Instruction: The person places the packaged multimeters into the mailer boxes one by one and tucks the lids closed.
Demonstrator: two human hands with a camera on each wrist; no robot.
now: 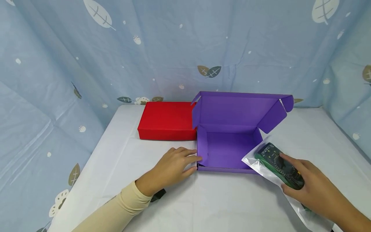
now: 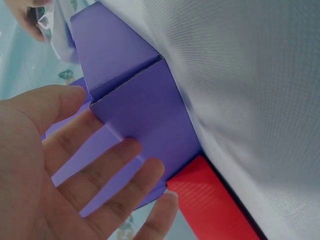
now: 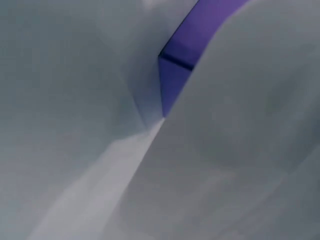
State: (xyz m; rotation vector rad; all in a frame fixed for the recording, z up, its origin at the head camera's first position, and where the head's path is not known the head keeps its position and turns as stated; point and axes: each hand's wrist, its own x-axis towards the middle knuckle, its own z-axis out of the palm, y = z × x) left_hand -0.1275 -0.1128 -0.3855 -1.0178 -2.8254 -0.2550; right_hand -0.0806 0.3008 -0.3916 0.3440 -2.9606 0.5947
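Note:
A purple cardboard box [image 1: 227, 169] stands on the table with its lid [image 1: 232, 109] raised at the back. My left hand [image 1: 174, 166] is at the box's left side, fingers extended with fingertips right at the wall. In the left wrist view those fingers spread along the purple side [image 2: 155, 110]. Over the box's right front corner, my right hand [image 1: 314, 185] grips a green and black multimeter [image 1: 279, 164] inside a clear plastic bag [image 1: 253, 163], tilted with its top end toward the box. The bag [image 3: 230, 150] fills much of the right wrist view.
A closed red box [image 1: 166, 119] sits directly left of the purple one. A small dark object [image 1: 158, 195] shows partly from behind my left wrist. Blue patterned cloth [image 1: 174, 48] hangs behind and beside the white-covered table [image 1: 220, 206].

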